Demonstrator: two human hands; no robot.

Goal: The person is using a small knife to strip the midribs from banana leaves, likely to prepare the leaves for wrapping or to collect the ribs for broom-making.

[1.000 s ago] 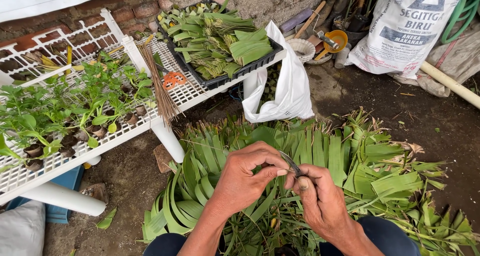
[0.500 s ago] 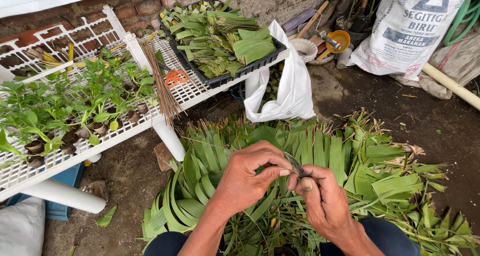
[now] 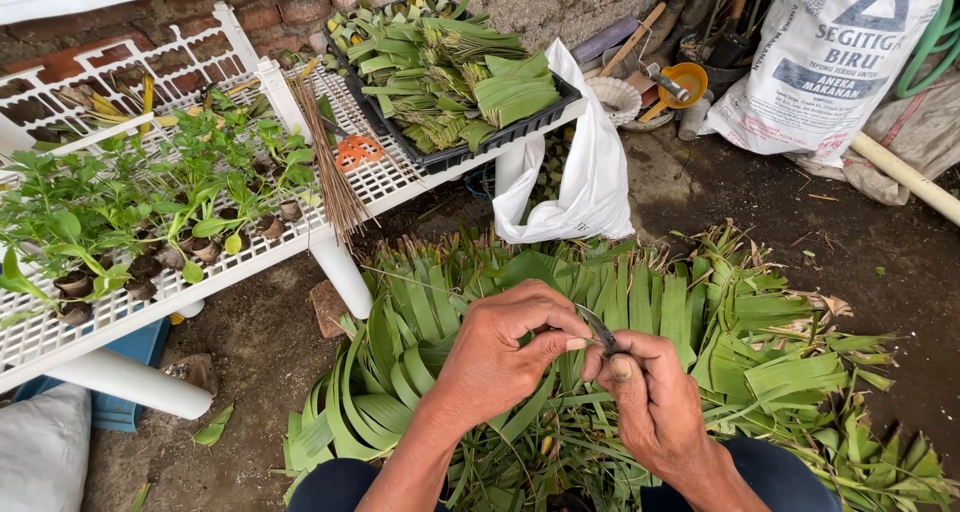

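Observation:
My left hand (image 3: 505,357) and my right hand (image 3: 655,402) meet low in the middle of the view, above a heap of long green leaf strips (image 3: 640,312) spread on the dirt. My right hand grips a small dark blade (image 3: 600,330) that points up and left. The fingers of my left hand pinch something thin right at that blade; it is too small to tell what. My knees in dark trousers show at the bottom edge.
A white plastic rack (image 3: 230,257) on the left carries small potted seedlings (image 3: 150,207), a bundle of thin sticks (image 3: 330,167), orange scissors (image 3: 357,150) and a black tray (image 3: 480,147) of folded leaves. A white plastic bag (image 3: 585,172) hangs beside it. A printed sack (image 3: 830,62) leans at the right.
Both hands stay together at the blade with only small finger movements; the view has shifted slightly.

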